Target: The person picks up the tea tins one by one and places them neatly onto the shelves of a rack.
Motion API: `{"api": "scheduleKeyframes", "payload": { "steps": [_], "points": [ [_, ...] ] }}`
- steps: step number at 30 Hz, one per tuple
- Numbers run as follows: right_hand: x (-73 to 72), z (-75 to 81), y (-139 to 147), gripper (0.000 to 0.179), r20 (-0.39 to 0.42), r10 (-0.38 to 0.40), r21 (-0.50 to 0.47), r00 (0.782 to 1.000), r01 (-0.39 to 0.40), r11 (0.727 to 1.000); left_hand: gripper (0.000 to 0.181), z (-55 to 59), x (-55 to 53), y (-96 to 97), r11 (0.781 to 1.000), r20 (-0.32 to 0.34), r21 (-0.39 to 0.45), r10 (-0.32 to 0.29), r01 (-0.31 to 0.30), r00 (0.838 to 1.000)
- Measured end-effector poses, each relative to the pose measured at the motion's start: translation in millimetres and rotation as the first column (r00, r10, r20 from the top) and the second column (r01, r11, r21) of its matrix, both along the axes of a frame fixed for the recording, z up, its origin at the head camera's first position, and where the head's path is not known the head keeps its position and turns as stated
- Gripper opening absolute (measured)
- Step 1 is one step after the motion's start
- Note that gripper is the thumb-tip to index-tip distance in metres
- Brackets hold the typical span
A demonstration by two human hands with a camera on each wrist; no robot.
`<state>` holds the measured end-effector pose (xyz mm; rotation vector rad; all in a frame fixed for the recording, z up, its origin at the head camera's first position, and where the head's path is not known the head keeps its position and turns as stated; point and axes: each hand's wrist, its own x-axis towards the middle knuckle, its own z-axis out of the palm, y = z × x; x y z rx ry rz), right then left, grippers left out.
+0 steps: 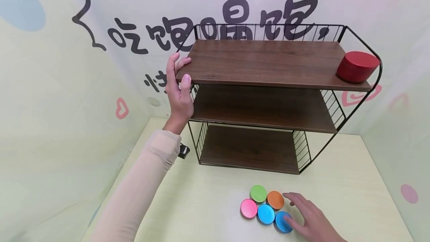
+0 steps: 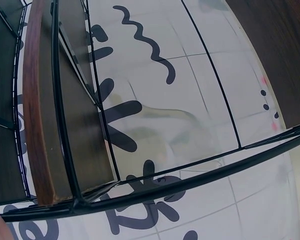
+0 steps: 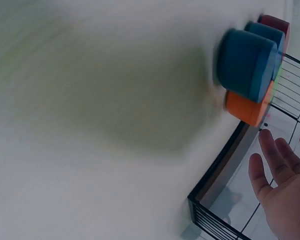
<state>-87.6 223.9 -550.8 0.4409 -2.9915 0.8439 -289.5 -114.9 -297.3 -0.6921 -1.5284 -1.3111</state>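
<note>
A three-tier rack [image 1: 265,62] with dark wood boards and a black wire frame stands at the back of the table. My left hand [image 1: 179,94] grips its top board at the left end, thumb at the front edge and fingers around the side wire. In the left wrist view, the side wires of the rack [image 2: 190,187] fill the picture. My right hand [image 1: 310,216] is spread beside several small round tins, its thumb overlapping the dark blue tin [image 1: 283,222]. Near its fingertips is the orange tin [image 1: 275,200]. Light blue [image 1: 266,214], pink [image 1: 249,208] and green [image 1: 258,193] tins adjoin them.
A larger red round tin [image 1: 358,66] sits at the right end of the top board. Behind the rack hangs a white cloth [image 1: 84,70] with black lettering. A small black object [image 1: 183,151] lies left of the rack on the pale table [image 1: 188,204].
</note>
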Motion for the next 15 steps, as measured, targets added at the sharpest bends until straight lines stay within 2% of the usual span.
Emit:
{"api": "scheduleKeyframes", "payload": {
  "steps": [4,8,12,15],
  "points": [
    [1.8,0.7,-3.6,0.065,0.069,0.002,0.022,0.998,-0.003,1.000,0.047,-0.2,0.3,-0.4,1.000,0.003,0.003,-0.002,0.002,1.000],
    [4.0,-0.9,-5.2,0.065,0.090,0.002,0.040,0.996,-0.005,0.999,0.047,0.0,0.1,-0.2,1.000,0.005,0.006,-0.005,0.005,1.000],
    [7.7,-7.4,-6.1,0.063,0.086,-0.005,0.065,0.996,-0.001,0.998,0.047,0.4,0.4,0.4,1.000,0.008,0.005,-0.003,0.003,1.000],
    [11.3,-14.4,-7.0,0.059,0.049,-0.007,0.108,0.999,0.001,0.994,0.047,0.8,0.6,0.9,1.000,0.009,0.009,-0.008,0.008,1.000]
  ]
}}
